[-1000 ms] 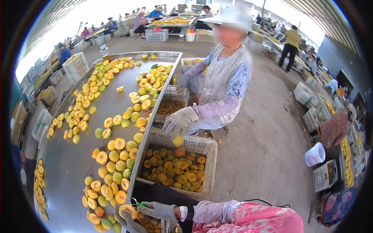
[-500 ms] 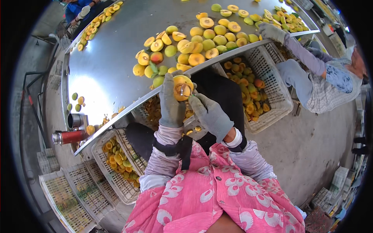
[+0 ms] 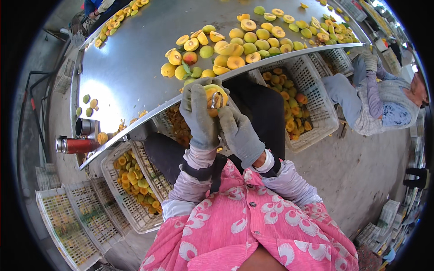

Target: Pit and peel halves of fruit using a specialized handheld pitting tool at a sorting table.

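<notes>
My gloved left hand (image 3: 199, 118) is closed round a halved yellow peach (image 3: 210, 92), its cut face turned toward me, just off the table's near edge. My right hand (image 3: 242, 137), also in a grey glove, pinches a pitting tool. Its curved metal blade (image 3: 218, 97) sits against the middle of the cut face; the handle is hidden in my fingers. Past my left hand, whole and halved peaches (image 3: 249, 48) lie heaped on the metal table (image 3: 135, 58), among them a reddish one (image 3: 190, 58).
Crates of peach halves stand below, one at the right (image 3: 316, 104) and one at the left (image 3: 151, 221). Stacked crates (image 3: 68, 226) lie further left. A red flask (image 3: 77, 145) stands at the table's left corner. A co-worker (image 3: 384, 99) sits at the right; another (image 3: 93, 8) is at the far left.
Both my hands have shifted slightly and the peach half has tilted, with the metal blade now showing more plainly. The co-worker at the right has drawn a hand back from the table.
</notes>
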{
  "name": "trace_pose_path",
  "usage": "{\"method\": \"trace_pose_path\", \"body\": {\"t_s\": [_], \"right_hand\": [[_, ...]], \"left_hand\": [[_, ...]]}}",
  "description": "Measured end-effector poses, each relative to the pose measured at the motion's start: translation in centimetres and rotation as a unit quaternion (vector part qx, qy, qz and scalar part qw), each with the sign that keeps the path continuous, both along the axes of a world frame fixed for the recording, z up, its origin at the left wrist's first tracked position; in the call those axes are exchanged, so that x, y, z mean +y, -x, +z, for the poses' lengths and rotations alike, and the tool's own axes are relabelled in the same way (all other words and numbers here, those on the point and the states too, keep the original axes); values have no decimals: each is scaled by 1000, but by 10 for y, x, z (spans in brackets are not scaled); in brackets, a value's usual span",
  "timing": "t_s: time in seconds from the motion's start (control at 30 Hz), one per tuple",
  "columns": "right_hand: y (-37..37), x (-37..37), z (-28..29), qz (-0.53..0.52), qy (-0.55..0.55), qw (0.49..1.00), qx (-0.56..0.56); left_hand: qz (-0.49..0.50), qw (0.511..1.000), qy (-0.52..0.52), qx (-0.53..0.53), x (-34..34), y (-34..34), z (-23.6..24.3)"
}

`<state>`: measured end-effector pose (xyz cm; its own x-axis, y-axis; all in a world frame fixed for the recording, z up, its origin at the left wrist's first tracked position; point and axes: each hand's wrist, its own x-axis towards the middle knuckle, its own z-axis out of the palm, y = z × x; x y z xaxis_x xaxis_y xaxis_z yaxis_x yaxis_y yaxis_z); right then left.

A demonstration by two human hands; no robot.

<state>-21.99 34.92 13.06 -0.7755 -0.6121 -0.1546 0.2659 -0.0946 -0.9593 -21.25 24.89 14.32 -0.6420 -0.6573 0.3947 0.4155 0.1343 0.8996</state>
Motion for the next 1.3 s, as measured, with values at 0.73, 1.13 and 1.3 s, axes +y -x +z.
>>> {"method": "trace_pose_path", "body": {"t_s": [0.73,1.13,1.3], "right_hand": [[25,27,7,273,85,896,-341],[24,23,-28,241,114,913,-308],[34,28,-2,349,214,785,-464]], "left_hand": [[-158,977,-85,-115,-15,16,5],[-194,908,-315,-199,-17,23,-15],[-58,985,43,-158,-15,18,-13]]}}
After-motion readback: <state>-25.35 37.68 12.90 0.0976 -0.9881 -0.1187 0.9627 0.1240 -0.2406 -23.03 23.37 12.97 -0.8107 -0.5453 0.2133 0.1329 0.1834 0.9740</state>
